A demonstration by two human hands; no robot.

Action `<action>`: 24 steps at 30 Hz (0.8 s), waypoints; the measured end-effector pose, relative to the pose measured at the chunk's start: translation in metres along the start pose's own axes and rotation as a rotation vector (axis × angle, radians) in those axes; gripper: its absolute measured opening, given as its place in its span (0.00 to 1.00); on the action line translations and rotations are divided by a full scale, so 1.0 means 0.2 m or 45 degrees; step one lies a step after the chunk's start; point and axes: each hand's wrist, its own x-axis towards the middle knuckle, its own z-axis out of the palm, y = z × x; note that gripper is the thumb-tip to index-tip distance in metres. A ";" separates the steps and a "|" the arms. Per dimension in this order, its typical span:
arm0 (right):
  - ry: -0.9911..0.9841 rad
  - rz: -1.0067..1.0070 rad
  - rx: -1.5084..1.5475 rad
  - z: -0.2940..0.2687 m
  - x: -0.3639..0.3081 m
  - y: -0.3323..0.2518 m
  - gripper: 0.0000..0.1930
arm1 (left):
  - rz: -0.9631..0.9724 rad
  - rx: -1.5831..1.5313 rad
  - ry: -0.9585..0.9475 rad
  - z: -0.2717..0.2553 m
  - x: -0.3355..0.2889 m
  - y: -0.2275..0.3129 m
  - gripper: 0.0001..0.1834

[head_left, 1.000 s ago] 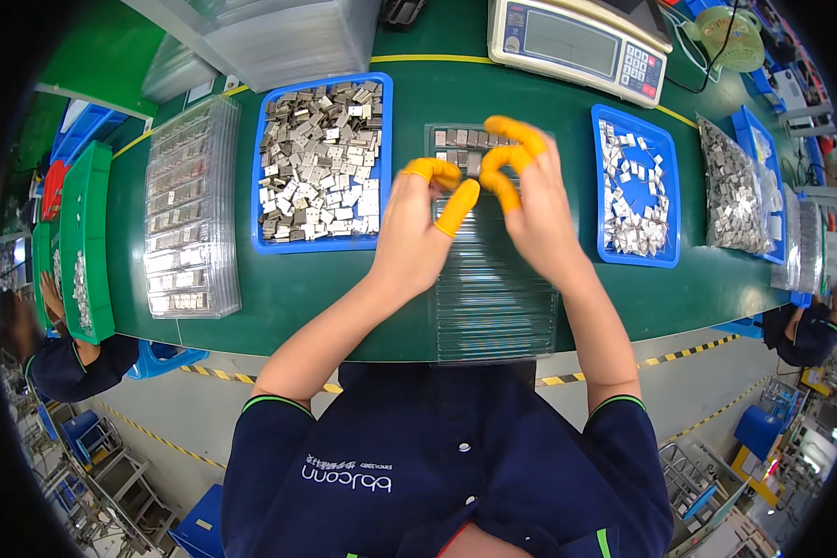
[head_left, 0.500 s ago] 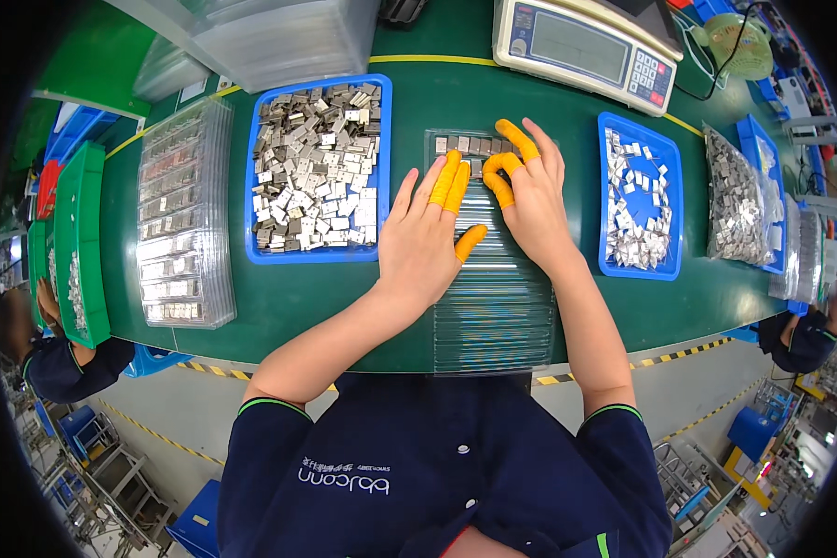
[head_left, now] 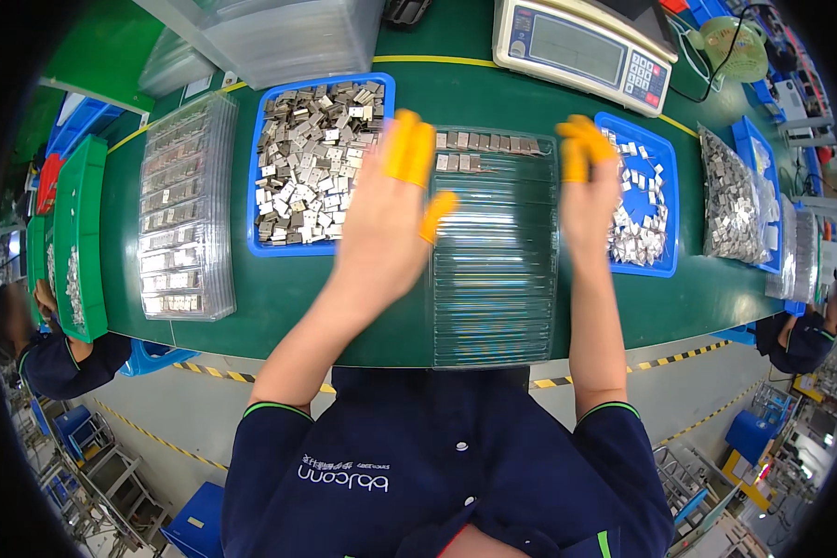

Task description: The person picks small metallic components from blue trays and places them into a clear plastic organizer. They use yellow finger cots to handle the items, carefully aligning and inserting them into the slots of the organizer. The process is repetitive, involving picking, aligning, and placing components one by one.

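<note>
We have both hands raised over the green desk [head_left: 279, 298], with the clear ribbed tray [head_left: 493, 270] lying between them. Its long axis runs away from us, and its far rows already hold small metal pieces. Our left hand [head_left: 386, 223] is spread flat, its orange finger cots [head_left: 409, 149] pointing away from us, and it holds nothing we can make out. It hovers over the tray's left edge, just beside the blue bin of metal clips [head_left: 316, 167], which lies to its left. Our right hand [head_left: 586, 195] is also loosely spread and appears empty, though motion blur keeps us from being sure. It sits at the tray's right edge, touching or nearly over the smaller blue bin [head_left: 642, 200] of loose pieces to its right. Each hand is thus nearest the bin on its own side. A weighing scale [head_left: 586, 46] stands beyond the tray, and a stack of filled clear trays [head_left: 181, 205] lies far left.
</note>
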 end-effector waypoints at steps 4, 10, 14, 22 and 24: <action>-0.029 0.345 -0.297 -0.31 0.08 0.24 0.14 | -0.298 0.266 0.292 -0.17 -0.11 -0.26 0.13; -0.151 0.023 -0.824 -0.38 -0.02 0.42 0.21 | -0.425 0.365 0.085 -0.14 -0.22 -0.34 0.11; -0.201 0.402 -0.563 -0.37 -0.02 0.34 0.15 | -0.467 0.330 0.063 -0.11 -0.19 -0.28 0.11; -0.026 0.421 -0.602 -0.38 -0.04 0.37 0.10 | -0.381 0.306 0.082 -0.08 -0.16 -0.30 0.12; 0.042 0.466 -0.555 -0.40 -0.04 0.35 0.10 | -0.353 0.279 0.084 -0.08 -0.15 -0.28 0.12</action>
